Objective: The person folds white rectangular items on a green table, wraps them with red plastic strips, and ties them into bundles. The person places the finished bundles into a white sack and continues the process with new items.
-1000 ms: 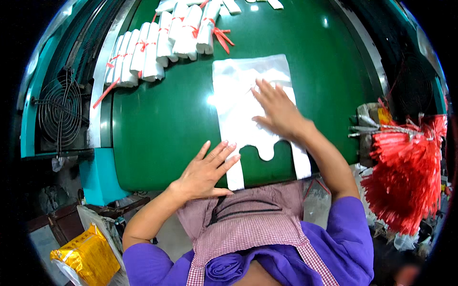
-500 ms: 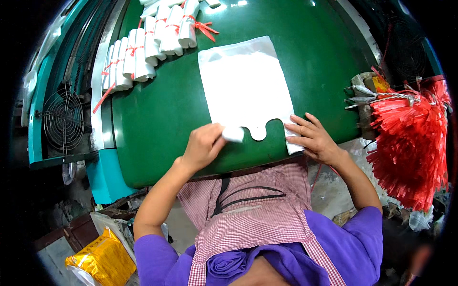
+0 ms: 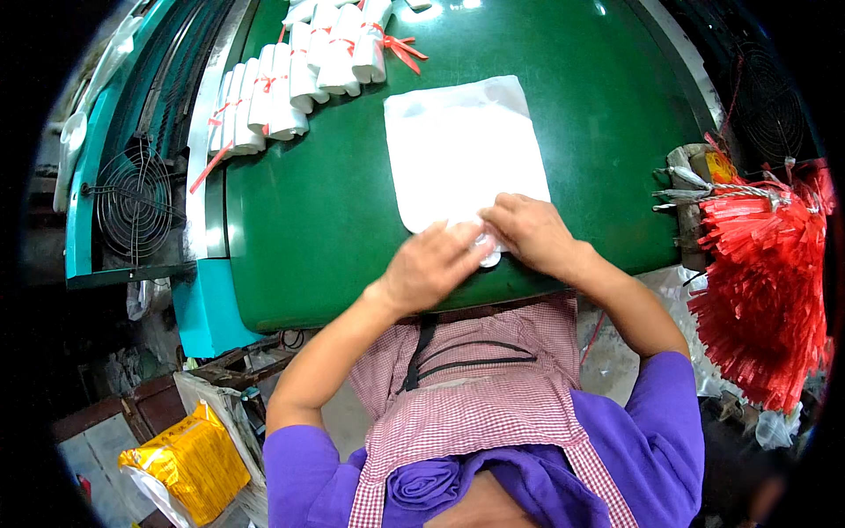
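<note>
A stack of white plastic vest bags [image 3: 466, 154] lies flat on the green tabletop [image 3: 304, 229], its handle end toward me. My left hand [image 3: 431, 267] and my right hand [image 3: 535, 236] meet at that near end with fingers closed on it. Both handles are folded inward under my fingers, which largely hide them. A small rounded white tab [image 3: 490, 260] peeks out below my fingertips at the near side. The far edge of the bags lies flat and looks more see-through than the middle.
Several rolled white bundles [image 3: 339, 66] tied with red ribbon lie at the far left. A bunch of red plastic strips [image 3: 753, 282] hangs at the right edge. On the left are a round wire guard [image 3: 132, 207] and teal metal casing [image 3: 209, 308]; below sits a yellow wrapped package [image 3: 198, 462].
My two hands have come together from the sides of the near end. The bag handles, earlier spread apart with a rounded notch between, are now folded inward.
</note>
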`<move>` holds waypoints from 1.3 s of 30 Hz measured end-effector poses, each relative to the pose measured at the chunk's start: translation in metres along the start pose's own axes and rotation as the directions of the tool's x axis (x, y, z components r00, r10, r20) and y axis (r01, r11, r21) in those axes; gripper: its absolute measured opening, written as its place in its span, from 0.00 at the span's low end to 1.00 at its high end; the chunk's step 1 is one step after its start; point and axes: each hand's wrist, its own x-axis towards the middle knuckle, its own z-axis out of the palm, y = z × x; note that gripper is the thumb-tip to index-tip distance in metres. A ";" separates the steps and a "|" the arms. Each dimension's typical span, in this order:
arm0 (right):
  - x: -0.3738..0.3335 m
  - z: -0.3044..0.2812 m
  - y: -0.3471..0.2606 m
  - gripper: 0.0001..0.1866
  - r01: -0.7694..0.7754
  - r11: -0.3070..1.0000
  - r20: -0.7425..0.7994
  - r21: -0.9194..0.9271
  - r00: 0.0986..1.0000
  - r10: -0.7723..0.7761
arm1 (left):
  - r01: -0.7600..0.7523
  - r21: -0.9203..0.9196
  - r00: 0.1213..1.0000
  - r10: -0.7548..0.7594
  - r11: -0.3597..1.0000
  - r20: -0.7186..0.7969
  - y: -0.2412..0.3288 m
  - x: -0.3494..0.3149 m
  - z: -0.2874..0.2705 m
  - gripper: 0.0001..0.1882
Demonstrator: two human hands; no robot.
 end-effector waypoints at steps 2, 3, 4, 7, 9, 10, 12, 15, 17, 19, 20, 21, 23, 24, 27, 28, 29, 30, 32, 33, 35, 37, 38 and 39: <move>-0.003 0.002 0.002 0.13 0.078 0.996 -0.079 -0.045 0.994 -0.081 | 0.033 -0.016 0.997 -0.032 0.999 0.071 0.016 -0.002 -0.002 0.23; 0.001 0.005 0.010 0.16 0.117 0.991 -0.128 -0.069 0.984 -0.126 | 0.044 -0.015 0.998 -0.043 0.999 0.042 0.016 0.001 0.003 0.23; 0.005 0.006 0.018 0.18 0.155 0.983 -0.179 -0.096 0.969 -0.170 | 0.051 -0.012 0.999 -0.051 0.999 0.014 0.009 0.006 0.011 0.23; 0.014 -0.010 0.038 0.20 0.027 0.967 -0.140 -0.255 0.988 -0.065 | 0.095 -0.158 0.994 -0.102 0.983 -0.035 -0.010 0.026 0.015 0.14; 0.012 -0.027 0.027 0.19 0.061 0.995 -0.202 -0.077 0.976 -0.076 | 0.493 -0.144 0.839 -0.424 0.858 0.341 -0.024 0.047 0.000 0.09; 0.015 -0.032 0.014 0.19 0.113 0.994 -0.209 0.001 0.972 -0.111 | 0.505 -0.193 0.837 -0.423 0.841 0.347 -0.041 0.046 0.005 0.10; 0.015 -0.030 0.000 0.21 0.218 0.976 -0.189 -0.002 0.958 -0.214 | 0.568 -0.115 0.765 -0.471 0.815 0.440 -0.052 0.051 0.004 0.11; 0.015 -0.004 0.010 0.27 0.118 0.963 -0.063 -0.243 0.989 -0.137 | 0.305 0.014 0.951 -0.304 0.952 -0.051 -0.049 0.046 0.000 0.14; 0.013 -0.002 0.015 0.29 0.106 0.970 -0.070 -0.219 0.990 -0.124 | 0.169 0.150 0.986 -0.169 0.974 -0.019 -0.039 0.034 -0.004 0.20; 0.005 0.001 0.014 0.29 0.118 0.979 -0.081 -0.164 0.988 -0.133 | 0.071 0.164 0.993 -0.085 0.984 0.079 -0.019 0.026 -0.007 0.23; -0.002 0.001 0.011 0.29 0.128 0.984 -0.101 -0.126 0.985 -0.142 | 0.073 0.179 0.996 -0.080 0.981 0.032 -0.017 0.028 -0.002 0.19; -0.005 -0.004 0.007 0.29 0.148 0.984 -0.125 -0.100 0.979 -0.160 | 0.103 0.191 0.989 -0.121 0.976 0.084 -0.021 0.034 -0.001 0.17; -0.021 -0.011 -0.015 0.29 0.175 0.984 -0.254 0.037 0.954 -0.160 | 0.177 0.197 0.956 -0.216 0.964 0.198 -0.025 0.038 0.006 0.13; -0.034 -0.008 -0.019 0.28 0.099 0.961 -0.257 0.257 0.966 -0.030 | 0.200 0.148 0.969 -0.218 0.968 0.116 -0.030 0.042 0.013 0.09; -0.052 0.007 -0.032 0.28 -0.266 0.095 0.191 0.959 0.858 0.477 | 0.348 -0.039 0.919 -0.333 0.937 0.210 -0.049 0.047 0.003 0.11; -0.048 0.007 -0.020 0.28 -0.195 -0.130 0.233 0.972 0.864 0.446 | 0.387 -0.181 0.904 -0.334 0.904 0.266 -0.059 0.044 -0.002 0.14; -0.041 0.006 -0.006 0.28 -0.121 -0.350 0.265 0.929 0.876 0.402 | 0.426 -0.262 0.883 -0.334 0.866 0.330 -0.061 0.037 -0.010 0.16; -0.028 0.001 -0.002 0.32 -0.073 -0.285 0.191 0.956 0.891 0.411 | 0.376 -0.326 0.907 -0.272 0.867 0.322 -0.058 0.025 -0.013 0.17; -0.013 -0.003 0.006 0.26 -0.058 -0.294 0.194 0.954 0.869 0.455 | 0.102 -0.367 0.954 0.013 0.924 0.298 -0.047 0.010 -0.017 0.17; -0.010 -0.003 0.010 0.26 -0.137 -0.259 0.245 0.956 0.860 0.448 | 0.061 -0.274 0.884 0.076 0.960 0.462 -0.037 0.008 -0.034 0.18; -0.017 -0.005 0.017 0.26 -0.178 0.147 0.142 0.973 0.963 0.228 | 0.177 -0.325 0.892 -0.012 0.929 0.452 -0.034 -0.004 -0.041 0.15; -0.025 0.001 0.010 0.25 0.154 0.824 -0.076 0.546 0.988 -0.134 | 0.285 -0.362 0.857 -0.067 0.887 0.511 -0.043 -0.001 -0.040 0.14; -0.026 -0.001 0.009 0.19 0.263 0.882 -0.054 0.391 0.963 -0.263 | 0.252 -0.284 0.859 -0.079 0.925 0.505 -0.041 0.002 -0.039 0.12; -0.026 -0.003 0.011 0.18 0.303 0.908 -0.022 0.290 0.951 -0.310 | 0.178 -0.206 0.885 -0.065 0.962 0.462 -0.037 0.007 -0.037 0.13</move>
